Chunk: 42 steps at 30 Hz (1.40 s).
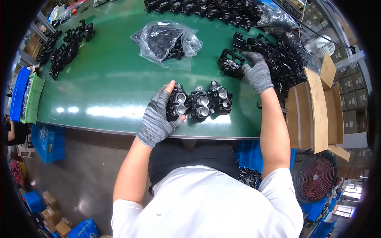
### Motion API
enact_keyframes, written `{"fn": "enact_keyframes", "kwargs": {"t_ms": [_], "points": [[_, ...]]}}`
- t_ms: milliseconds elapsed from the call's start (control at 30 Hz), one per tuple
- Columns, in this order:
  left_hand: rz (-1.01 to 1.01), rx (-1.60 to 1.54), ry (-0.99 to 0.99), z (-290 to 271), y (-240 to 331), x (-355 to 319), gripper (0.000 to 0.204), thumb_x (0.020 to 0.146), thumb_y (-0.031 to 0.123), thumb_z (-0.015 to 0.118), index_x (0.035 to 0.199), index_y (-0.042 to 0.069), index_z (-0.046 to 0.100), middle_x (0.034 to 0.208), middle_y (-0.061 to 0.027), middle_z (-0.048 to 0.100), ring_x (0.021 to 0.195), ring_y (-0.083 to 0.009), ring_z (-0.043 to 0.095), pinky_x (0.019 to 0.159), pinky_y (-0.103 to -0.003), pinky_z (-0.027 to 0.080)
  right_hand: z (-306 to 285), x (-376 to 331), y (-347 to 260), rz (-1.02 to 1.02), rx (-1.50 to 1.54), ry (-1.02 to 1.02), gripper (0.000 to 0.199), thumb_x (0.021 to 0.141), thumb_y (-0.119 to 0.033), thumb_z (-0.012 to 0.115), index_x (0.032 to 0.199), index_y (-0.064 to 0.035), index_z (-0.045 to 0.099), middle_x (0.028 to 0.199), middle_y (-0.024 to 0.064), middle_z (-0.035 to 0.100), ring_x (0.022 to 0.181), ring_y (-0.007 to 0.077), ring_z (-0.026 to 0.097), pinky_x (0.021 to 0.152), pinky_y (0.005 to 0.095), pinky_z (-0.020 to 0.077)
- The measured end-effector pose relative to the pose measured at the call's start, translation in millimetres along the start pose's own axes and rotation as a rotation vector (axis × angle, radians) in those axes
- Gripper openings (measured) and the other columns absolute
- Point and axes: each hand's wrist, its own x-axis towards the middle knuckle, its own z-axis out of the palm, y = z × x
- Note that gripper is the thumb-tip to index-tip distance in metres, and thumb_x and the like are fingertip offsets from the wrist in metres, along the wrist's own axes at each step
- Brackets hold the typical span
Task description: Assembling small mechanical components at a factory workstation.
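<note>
Three black brake caliper bodies stand in a row near the table's front edge, their paired silvery bores facing up. My left hand [155, 115], in a grey glove with bare fingertips, wraps round the leftmost caliper [178, 104], thumb at its near end and fingers at its far end. Beside it are the middle caliper [201, 105] and the right one [221, 98]. Farther right, my gloved right hand [258, 73] closes on the right side of another black caliper [230, 63] with open windows. Some of those fingertips are hidden behind the part.
A clear plastic bag of small black parts [168, 41] lies mid-table. Black castings pile up at the right [283, 59], the far edge [206, 12] and the left [67, 49]. An open carton [313, 111] stands right; a green bin [35, 99] stands left.
</note>
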Motion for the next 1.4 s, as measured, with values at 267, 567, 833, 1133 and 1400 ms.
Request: {"fn": "enact_keyframes", "kwargs": {"t_ms": [267, 567, 833, 1133, 1400], "points": [[0.013, -0.026, 0.016, 6, -7, -3, 0.101, 0.068, 0.01, 0.084, 0.157, 0.011, 0.036, 0.134, -0.0202, 0.055, 0.121, -0.0388, 0.059, 0.107, -0.043, 0.049, 9, 32, -50, 0.249, -0.267, -0.032, 0.053, 0.087, -0.033, 0.079, 0.131, -0.0083, 0.065, 0.138, 0.0173, 0.062, 0.123, 0.0367, 0.063, 0.104, 0.0416, 0.0509], [0.009, -0.018, 0.012, 3, -6, -10, 0.1, 0.068, 0.011, 0.084, 0.157, 0.011, 0.038, 0.135, -0.0199, 0.055, 0.122, -0.0376, 0.059, 0.107, -0.041, 0.049, -15, -12, 11, 0.018, 0.061, -0.306, 0.037, 0.091, -0.015, 0.073, 0.126, -0.0046, 0.064, 0.128, 0.0107, 0.068, 0.12, 0.0254, 0.063, 0.106, 0.0363, 0.0497], [0.152, 0.08, 0.131, 11, 1, -1, 0.096, 0.07, 0.033, 0.089, 0.153, 0.014, 0.045, 0.146, -0.0193, 0.05, 0.133, -0.042, 0.05, 0.111, -0.05, 0.044, -28, -52, 20, 0.018, 0.595, -0.105, 0.044, 0.089, -0.019, 0.077, 0.129, -0.0054, 0.063, 0.124, 0.0089, 0.068, 0.117, 0.0213, 0.062, 0.101, 0.0343, 0.0501], [0.29, 0.401, 0.149, 36, 25, 4, 0.075, 0.077, 0.047, 0.081, 0.142, 0.018, 0.059, 0.156, -0.0177, 0.041, 0.143, -0.0469, 0.036, 0.114, -0.058, 0.037, 26, -99, -26, 0.059, 0.61, 0.109, 0.059, 0.087, -0.03, 0.081, 0.136, -0.0045, 0.059, 0.125, 0.0127, 0.067, 0.116, 0.0236, 0.062, 0.103, 0.0366, 0.0487], [0.247, 0.404, 0.103, -15, 0, -12, 0.077, 0.073, 0.05, 0.085, 0.139, 0.018, 0.062, 0.155, -0.0186, 0.041, 0.141, -0.0489, 0.038, 0.115, -0.057, 0.037, 62, -134, -103, 0.047, 0.602, 0.225, 0.062, 0.089, -0.029, 0.078, 0.138, -0.0008, 0.054, 0.133, 0.02, 0.059, 0.123, 0.0343, 0.057, 0.108, 0.0417, 0.045]]}}
